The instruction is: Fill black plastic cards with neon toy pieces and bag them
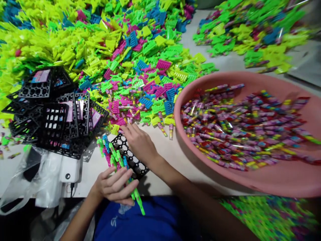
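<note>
My left hand (115, 183) is closed around a bundle of bright plastic toy pieces (115, 154), green, blue and pink. One long green end sticks out below the palm. Partly under both hands lies a black tray (137, 161) with rows of round holes, near the table edge. Across its far side reaches my right hand (140, 142), fingers bent together, their tips at the near edge of the toy pile; anything between them is hidden. Small candy-like tubes with printed wrappers (171, 132) lie on the table to the right of that hand.
A large pink basin (250, 182) holding many wrapped tubes stands at right. Heaped yellow, green, blue and pink plastic pieces (75, 43) cover the far table. Stacked black trays (54, 120) stand at left, with a white box (70, 169) and clear plastic bags (48, 180) in front.
</note>
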Demonstrator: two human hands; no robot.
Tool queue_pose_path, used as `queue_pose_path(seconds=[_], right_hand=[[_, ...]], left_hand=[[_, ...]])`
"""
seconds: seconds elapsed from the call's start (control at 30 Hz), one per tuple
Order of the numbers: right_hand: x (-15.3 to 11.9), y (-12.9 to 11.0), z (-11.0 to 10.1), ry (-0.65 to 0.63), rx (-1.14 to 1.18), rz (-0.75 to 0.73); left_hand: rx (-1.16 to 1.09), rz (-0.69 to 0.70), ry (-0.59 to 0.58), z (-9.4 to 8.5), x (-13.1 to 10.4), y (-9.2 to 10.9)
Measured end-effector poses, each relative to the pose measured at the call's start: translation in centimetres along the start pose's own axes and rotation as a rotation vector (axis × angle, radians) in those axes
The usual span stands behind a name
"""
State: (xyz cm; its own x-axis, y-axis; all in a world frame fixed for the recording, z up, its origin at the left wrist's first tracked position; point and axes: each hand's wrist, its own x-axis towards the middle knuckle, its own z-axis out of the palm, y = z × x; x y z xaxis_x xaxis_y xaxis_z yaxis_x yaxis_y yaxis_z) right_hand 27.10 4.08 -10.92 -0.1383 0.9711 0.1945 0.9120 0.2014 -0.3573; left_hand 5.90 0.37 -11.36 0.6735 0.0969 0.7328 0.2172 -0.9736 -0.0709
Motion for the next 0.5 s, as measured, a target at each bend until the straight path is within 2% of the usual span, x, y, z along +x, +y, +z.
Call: queue_pose_path(seconds=[0.07, 0.13, 0.23, 0.3, 0.4, 0.5], right_hand=[[-0.3, 0.0, -0.4, -0.008, -0.001, 0.03], [-1.4, 0.4, -1.0, 0.02, 0.028, 0.067], [-4.0, 1.1, -2.0, 0.114, 0.152, 0.128], [-6.0, 1.3, -2.5, 0.163, 0.339, 0.17], [-8.9, 0.6, -2.8, 0.131, 0.634, 0.21], [-11.0, -0.5, -2.0, 0.071, 0.77, 0.157]], left_hand=[[0.009, -0.054, 0.094, 0.4, -0.9, 0.2], [0.025, -0.109, 0.123, 0.7, -1.5, 0.4], [0.035, -0.151, 0.052, 0.8, -1.4, 0.3], [0.008, -0.151, 0.014, 0.7, -0.8, 0.2], [-0.039, -0.145, 0.013, 0.6, 0.2, 0.0], [-0.046, -0.149, 0.011, 0.5, 0.6, 0.0]])
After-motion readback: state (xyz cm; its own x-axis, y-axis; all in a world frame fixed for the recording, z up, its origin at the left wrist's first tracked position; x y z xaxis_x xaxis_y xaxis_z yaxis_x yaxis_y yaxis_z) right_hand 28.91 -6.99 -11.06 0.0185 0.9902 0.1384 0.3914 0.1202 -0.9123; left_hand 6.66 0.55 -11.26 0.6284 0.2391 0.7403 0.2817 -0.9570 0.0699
